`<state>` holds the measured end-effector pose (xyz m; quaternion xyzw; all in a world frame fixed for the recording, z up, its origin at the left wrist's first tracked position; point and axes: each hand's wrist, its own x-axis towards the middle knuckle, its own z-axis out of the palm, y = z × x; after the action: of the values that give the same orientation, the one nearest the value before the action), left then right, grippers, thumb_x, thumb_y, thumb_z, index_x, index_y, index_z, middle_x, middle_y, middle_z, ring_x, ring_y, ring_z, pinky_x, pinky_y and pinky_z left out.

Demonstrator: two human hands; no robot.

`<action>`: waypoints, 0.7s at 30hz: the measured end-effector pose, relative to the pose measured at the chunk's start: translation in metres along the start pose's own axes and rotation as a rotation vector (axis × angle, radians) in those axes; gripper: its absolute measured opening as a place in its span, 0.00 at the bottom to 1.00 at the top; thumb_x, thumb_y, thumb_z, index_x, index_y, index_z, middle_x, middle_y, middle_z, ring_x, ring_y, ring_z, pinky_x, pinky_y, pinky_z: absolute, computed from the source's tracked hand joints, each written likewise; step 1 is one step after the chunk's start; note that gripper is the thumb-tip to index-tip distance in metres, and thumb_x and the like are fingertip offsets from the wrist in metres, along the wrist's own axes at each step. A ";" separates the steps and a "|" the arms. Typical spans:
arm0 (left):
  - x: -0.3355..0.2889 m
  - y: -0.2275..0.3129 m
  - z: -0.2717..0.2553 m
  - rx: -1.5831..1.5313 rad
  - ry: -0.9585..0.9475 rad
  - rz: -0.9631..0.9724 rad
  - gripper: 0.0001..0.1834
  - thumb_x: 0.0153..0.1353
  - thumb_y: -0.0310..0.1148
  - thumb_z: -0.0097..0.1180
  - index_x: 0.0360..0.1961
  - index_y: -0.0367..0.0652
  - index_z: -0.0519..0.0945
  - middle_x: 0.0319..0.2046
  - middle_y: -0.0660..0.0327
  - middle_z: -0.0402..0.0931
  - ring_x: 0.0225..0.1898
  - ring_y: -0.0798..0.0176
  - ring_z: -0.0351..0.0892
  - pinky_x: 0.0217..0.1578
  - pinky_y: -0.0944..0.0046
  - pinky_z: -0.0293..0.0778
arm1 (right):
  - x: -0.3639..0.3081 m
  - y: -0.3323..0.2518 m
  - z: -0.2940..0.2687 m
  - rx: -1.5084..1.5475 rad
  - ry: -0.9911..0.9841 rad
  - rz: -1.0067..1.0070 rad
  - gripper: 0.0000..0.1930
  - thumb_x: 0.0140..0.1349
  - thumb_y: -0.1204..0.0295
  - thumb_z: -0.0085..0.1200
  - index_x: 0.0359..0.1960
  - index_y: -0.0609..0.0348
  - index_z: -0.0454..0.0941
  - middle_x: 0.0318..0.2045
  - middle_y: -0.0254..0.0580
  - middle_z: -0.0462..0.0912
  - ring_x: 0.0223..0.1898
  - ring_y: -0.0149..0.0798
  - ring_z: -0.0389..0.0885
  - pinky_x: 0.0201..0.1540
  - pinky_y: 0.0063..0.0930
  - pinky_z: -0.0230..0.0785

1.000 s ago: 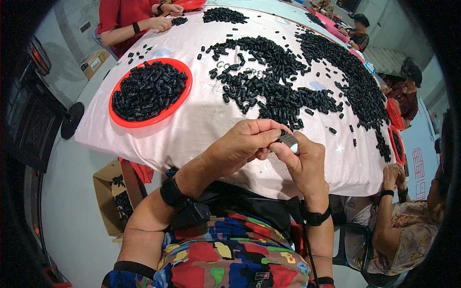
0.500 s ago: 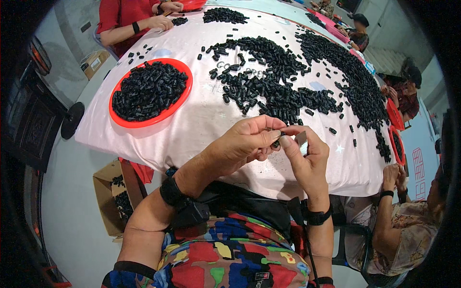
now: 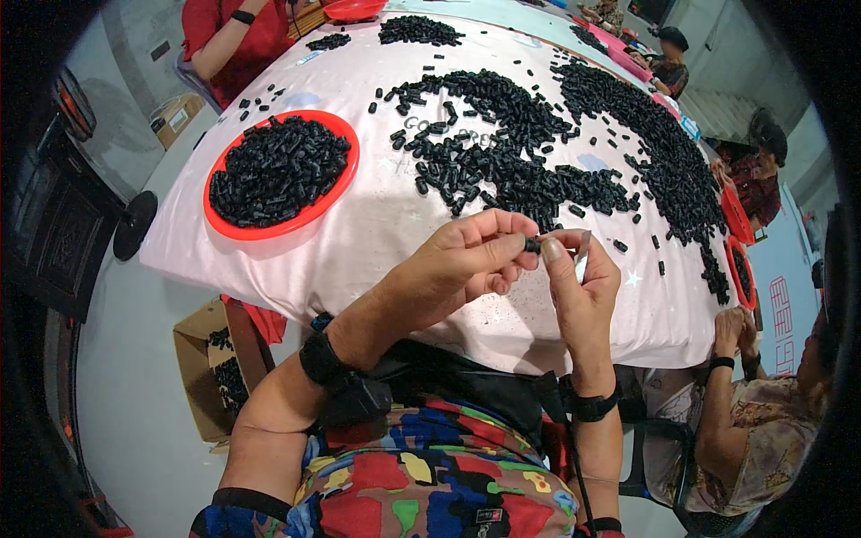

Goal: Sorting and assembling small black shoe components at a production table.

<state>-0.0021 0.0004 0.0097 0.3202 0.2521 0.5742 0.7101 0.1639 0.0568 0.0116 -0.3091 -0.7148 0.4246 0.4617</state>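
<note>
Above the pink-covered counter point(image 3: 377, 260), left hand point(image 3: 471, 255) and right hand point(image 3: 585, 300) pinch one small black piece point(image 3: 533, 245) in a narrow fingertip grip; hold it steady, the right's metal strip point(image 3: 583, 254) clear of thumbs point(image 3: 563, 273).

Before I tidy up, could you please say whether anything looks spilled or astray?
Dark specks, like spilled crumbs, dot the pale cloth beside the right hand; a few black pieces lie apart from the pile.

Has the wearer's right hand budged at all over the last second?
Yes: the right hand has shifted slightly to the right, a little nearer the white star printed on the cloth.
</note>
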 end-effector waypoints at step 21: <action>0.000 0.000 -0.005 0.260 -0.050 0.064 0.14 0.66 0.34 0.48 0.48 0.39 0.75 0.29 0.71 0.74 0.26 0.79 0.67 0.28 0.78 0.64 | -0.003 -0.006 -0.004 -0.301 -0.171 -0.047 0.14 0.54 0.63 0.63 0.30 0.62 0.78 0.16 0.38 0.77 0.17 0.24 0.70 0.19 0.21 0.61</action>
<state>-0.0055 0.0007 0.0066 0.4316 0.2964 0.5509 0.6499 0.1679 0.0532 0.0168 -0.3207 -0.8141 0.3267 0.3573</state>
